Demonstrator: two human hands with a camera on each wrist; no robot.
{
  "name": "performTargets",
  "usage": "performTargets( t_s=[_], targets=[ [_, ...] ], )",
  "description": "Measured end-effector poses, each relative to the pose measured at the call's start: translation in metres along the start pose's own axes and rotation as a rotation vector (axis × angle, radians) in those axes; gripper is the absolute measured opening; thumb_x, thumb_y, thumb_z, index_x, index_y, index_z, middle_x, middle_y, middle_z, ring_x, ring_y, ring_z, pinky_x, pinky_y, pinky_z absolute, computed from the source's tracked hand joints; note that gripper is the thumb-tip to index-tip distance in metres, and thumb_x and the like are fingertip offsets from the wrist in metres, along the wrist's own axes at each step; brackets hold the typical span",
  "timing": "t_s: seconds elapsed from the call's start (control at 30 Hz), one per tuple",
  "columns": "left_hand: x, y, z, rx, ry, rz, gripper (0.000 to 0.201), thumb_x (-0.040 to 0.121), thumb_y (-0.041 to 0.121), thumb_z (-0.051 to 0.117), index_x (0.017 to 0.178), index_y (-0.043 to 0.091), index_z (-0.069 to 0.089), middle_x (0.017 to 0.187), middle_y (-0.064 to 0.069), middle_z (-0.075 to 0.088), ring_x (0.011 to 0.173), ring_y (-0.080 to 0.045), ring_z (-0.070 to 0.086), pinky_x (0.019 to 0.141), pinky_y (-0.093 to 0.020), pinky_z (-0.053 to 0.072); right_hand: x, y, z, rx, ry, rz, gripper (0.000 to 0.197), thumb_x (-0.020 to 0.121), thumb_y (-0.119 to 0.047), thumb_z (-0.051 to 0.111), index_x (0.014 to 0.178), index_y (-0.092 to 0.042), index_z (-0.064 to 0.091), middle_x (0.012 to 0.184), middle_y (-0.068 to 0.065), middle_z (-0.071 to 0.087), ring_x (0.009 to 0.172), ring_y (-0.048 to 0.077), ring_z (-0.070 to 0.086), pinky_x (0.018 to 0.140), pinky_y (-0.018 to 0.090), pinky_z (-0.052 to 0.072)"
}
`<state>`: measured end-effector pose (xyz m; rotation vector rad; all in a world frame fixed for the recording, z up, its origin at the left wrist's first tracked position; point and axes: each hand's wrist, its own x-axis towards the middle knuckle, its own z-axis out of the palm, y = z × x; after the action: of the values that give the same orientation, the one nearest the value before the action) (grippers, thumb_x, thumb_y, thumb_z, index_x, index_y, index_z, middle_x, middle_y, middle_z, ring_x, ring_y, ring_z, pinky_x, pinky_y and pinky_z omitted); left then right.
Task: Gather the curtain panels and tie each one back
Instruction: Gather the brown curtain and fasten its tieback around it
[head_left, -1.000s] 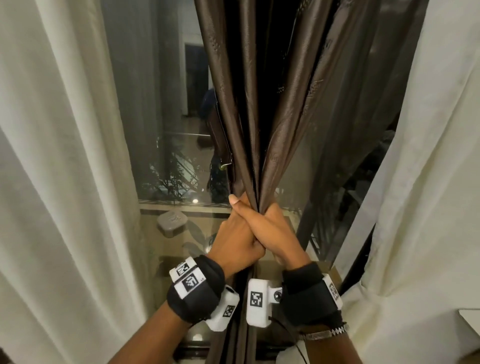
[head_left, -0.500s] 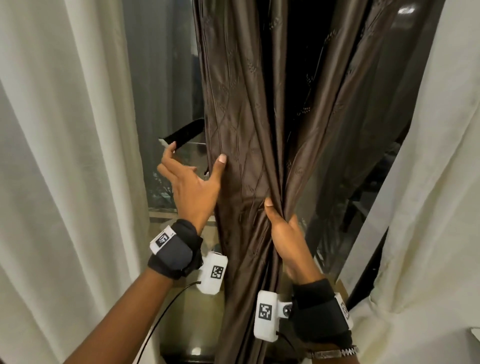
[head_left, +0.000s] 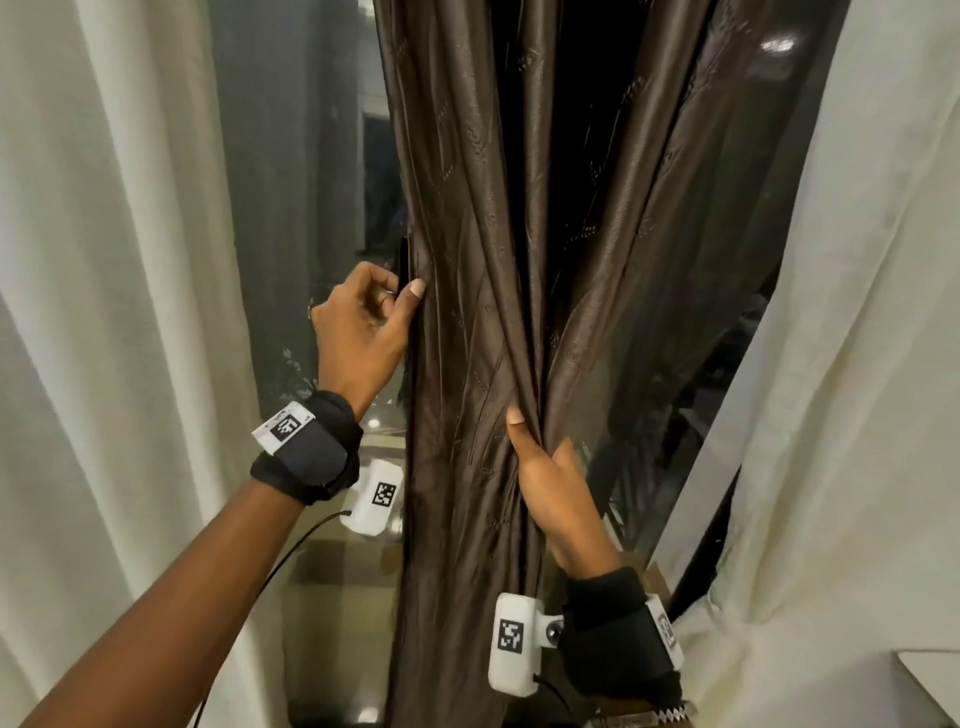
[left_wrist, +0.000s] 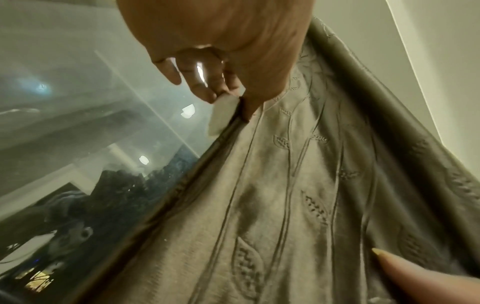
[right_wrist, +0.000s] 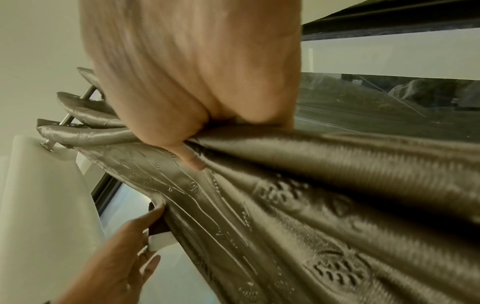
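Observation:
A brown embossed curtain panel (head_left: 467, 260) hangs in the middle, bunched into folds. My right hand (head_left: 550, 483) grips the gathered folds from the front, thumb up; the right wrist view shows the fist closed round the bunch (right_wrist: 285, 154). My left hand (head_left: 363, 332) is higher, at the panel's left edge. Its fingers and thumb pinch a dark tie-back strap (right_wrist: 158, 228) with a white end (left_wrist: 221, 115) against that edge. Most of the strap is hidden behind the cloth.
White curtains hang at the left (head_left: 104, 312) and right (head_left: 857, 364). Window glass (head_left: 301, 182) with reflections lies behind the brown panel. A metal curtain rod (right_wrist: 78, 107) carries the panel's top. A white surface's corner (head_left: 930, 675) shows at lower right.
A second ago both hands clasped the bunched curtain together. The left hand let go, rose left with the strap, and now presses it to the panel's left edge. The right hand kept its grip.

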<state>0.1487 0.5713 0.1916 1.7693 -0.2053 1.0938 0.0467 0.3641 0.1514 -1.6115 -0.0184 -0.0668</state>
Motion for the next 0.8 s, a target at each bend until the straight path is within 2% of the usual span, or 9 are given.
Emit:
performTargets(
  t_s=[0.17,0.23,0.3,0.37,0.5,0.57,0.7,0.73,0.8],
  targets=[
    [-0.008,0.013,0.005,-0.040,-0.073,0.077,0.032,0.097,0.017,0.071,0.077,0.011,0.047,0.073,0.000,0.053,0.067,-0.010,0.051,0.067,-0.022,0.047,-0.002,0.006,0.010,-0.146,0.028,-0.076,0.040,0.108,-0.042,0.055,0.146,-0.033,0.046,0.110,-0.025,0.055,0.103,-0.004,0.054,0.092,0.006,0.036],
    [-0.012,0.020,0.011,-0.036,-0.122,0.102,0.029,0.096,0.014,0.071,0.078,0.007,0.049,0.074,-0.006,0.056,0.067,-0.013,0.053,0.066,-0.028,0.054,0.000,0.016,0.015,-0.127,0.034,-0.143,0.035,0.104,-0.039,0.064,0.137,-0.039,0.052,0.120,-0.028,0.063,0.112,-0.012,0.059,0.095,0.005,0.041],
    [-0.015,0.025,0.016,-0.039,-0.136,0.099,0.021,0.093,0.016,0.072,0.080,0.008,0.058,0.075,-0.006,0.062,0.069,-0.013,0.057,0.064,-0.035,0.057,-0.001,0.015,0.021,-0.053,-0.029,-0.126,0.019,0.098,-0.032,0.075,0.108,-0.042,0.062,0.092,-0.038,0.071,0.088,-0.023,0.064,0.080,-0.002,0.047],
    [-0.017,0.034,0.016,-0.090,-0.164,0.090,0.021,0.090,0.020,0.070,0.075,0.025,0.056,0.071,0.008,0.061,0.068,0.000,0.055,0.064,-0.029,0.051,0.002,0.013,0.029,0.002,-0.068,-0.142,0.029,0.091,-0.032,0.083,0.105,-0.047,0.064,0.096,-0.037,0.074,0.096,-0.016,0.069,0.088,0.006,0.054],
    [-0.021,0.055,0.012,-0.225,-0.343,0.021,0.015,0.091,0.031,0.063,0.086,0.036,0.050,0.083,0.011,0.064,0.080,-0.004,0.058,0.081,-0.032,0.052,0.010,0.001,0.043,0.107,-0.063,-0.150,0.072,0.076,-0.040,0.093,0.141,-0.036,0.060,0.132,-0.009,0.074,0.121,0.012,0.072,0.109,0.042,0.057],
    [-0.021,0.058,0.010,-0.332,-0.392,-0.061,0.009,0.098,0.022,0.059,0.093,0.029,0.059,0.088,0.017,0.069,0.083,0.006,0.063,0.084,-0.025,0.056,0.014,-0.007,0.041,0.103,-0.096,-0.145,0.071,0.078,-0.032,0.092,0.142,-0.029,0.062,0.132,-0.004,0.075,0.121,0.016,0.073,0.109,0.044,0.057],
    [-0.013,0.060,0.003,-0.442,-0.346,-0.224,0.033,0.105,0.029,0.056,0.133,0.011,0.063,0.121,-0.003,0.074,0.111,-0.011,0.073,0.099,-0.034,0.061,0.021,-0.014,0.033,-0.040,-0.138,-0.125,0.045,0.089,-0.015,0.084,0.132,-0.020,0.073,0.124,-0.002,0.078,0.114,0.017,0.075,0.107,0.042,0.058],
    [-0.012,0.063,0.001,-0.438,-0.340,-0.238,0.024,0.109,0.021,0.051,0.121,0.016,0.071,0.112,-0.002,0.077,0.101,-0.008,0.074,0.092,-0.029,0.062,0.021,-0.015,0.032,-0.060,-0.133,-0.122,0.042,0.090,-0.014,0.083,0.131,-0.019,0.074,0.123,-0.002,0.078,0.114,0.018,0.074,0.107,0.039,0.058],
    [-0.012,0.072,0.000,-0.411,-0.377,-0.281,0.065,0.110,0.005,0.038,0.064,0.032,0.075,0.063,0.015,0.069,0.057,0.004,0.063,0.060,-0.011,0.051,0.022,-0.016,0.031,-0.067,-0.124,-0.121,0.039,0.091,-0.012,0.081,0.129,-0.021,0.074,0.121,-0.002,0.078,0.112,0.019,0.074,0.103,0.035,0.058]
  ],
)
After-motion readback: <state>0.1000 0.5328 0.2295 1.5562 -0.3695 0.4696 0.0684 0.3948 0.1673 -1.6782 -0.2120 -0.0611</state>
